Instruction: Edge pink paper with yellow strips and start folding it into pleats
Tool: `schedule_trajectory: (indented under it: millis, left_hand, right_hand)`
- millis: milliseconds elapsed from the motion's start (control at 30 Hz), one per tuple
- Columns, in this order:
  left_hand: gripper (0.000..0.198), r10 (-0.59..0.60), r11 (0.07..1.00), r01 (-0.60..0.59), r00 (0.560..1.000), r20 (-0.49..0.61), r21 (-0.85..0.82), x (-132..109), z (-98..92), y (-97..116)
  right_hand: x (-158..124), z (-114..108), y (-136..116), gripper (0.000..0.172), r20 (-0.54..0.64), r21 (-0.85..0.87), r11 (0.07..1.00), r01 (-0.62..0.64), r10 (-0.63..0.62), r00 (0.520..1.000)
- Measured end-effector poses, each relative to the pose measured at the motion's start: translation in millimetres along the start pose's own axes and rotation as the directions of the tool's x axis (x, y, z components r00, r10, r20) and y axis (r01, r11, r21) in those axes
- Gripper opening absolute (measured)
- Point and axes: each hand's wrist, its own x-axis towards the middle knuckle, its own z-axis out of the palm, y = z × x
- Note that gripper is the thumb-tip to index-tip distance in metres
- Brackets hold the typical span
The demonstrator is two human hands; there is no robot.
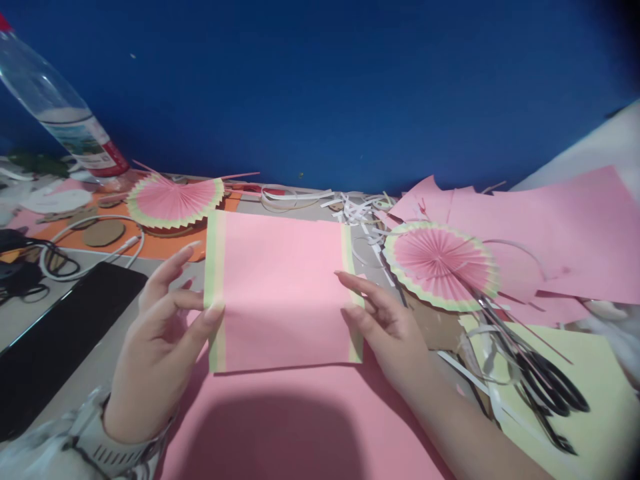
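A pink paper sheet (pixel 283 287) with pale green strips along its left and right edges is held just above the table. My left hand (pixel 160 340) pinches its left edge, thumb on top. My right hand (pixel 385 327) grips its right edge near the lower corner. Under it lies a larger pink sheet (pixel 300 427). Two folded pink fans with green and yellow rims lie nearby: a half-round fan (pixel 173 200) behind my left hand and a round fan (pixel 440 263) to the right of my right hand.
Black scissors (pixel 545 383) rest on a yellow sheet (pixel 595 387) at right, among white paper strips (pixel 350 207). More pink sheets (pixel 560 233) are stacked at the back right. A black phone (pixel 55 333), cables and a tilted plastic bottle (pixel 65 113) are at left. A blue wall stands behind.
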Motion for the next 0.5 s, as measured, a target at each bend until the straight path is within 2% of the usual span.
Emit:
schedule_trajectory:
  millis: [167, 267, 367, 433, 500]
  left_hand:
    - [0.014, -0.034, 0.997, 0.040, 0.995, 0.093, -0.063, 0.3, -1.8, 1.9]
    - [0.019, -0.045, 0.995, 0.059, 0.983, 0.176, -0.077, 1.4, -2.9, 0.7]
    - [0.020, -0.036, 0.995, 0.056, 0.975, 0.217, -0.086, 2.6, -2.6, 1.1]
    - [0.018, -0.020, 0.996, 0.038, 0.978, 0.206, -0.080, 2.2, -1.6, 3.0]
    - [0.017, 0.009, 0.998, 0.001, 0.984, 0.176, -0.058, 0.2, -0.7, 5.9]
  right_hand:
    - [1.3, -0.8, -3.4, 0.030, -0.107, -0.052, 0.991, 0.124, -0.129, 0.986]
    - [1.2, -1.3, -4.6, 0.032, -0.094, -0.024, 0.989, 0.149, -0.150, 0.984]
    - [1.2, -1.9, -3.6, 0.027, -0.068, 0.005, 0.995, 0.098, -0.098, 0.993]
    - [2.1, -1.8, -1.5, 0.023, -0.071, 0.041, 0.999, 0.030, -0.027, 0.997]
    - [3.8, -1.4, 1.5, 0.021, -0.059, 0.148, 0.988, -0.052, 0.061, 0.996]
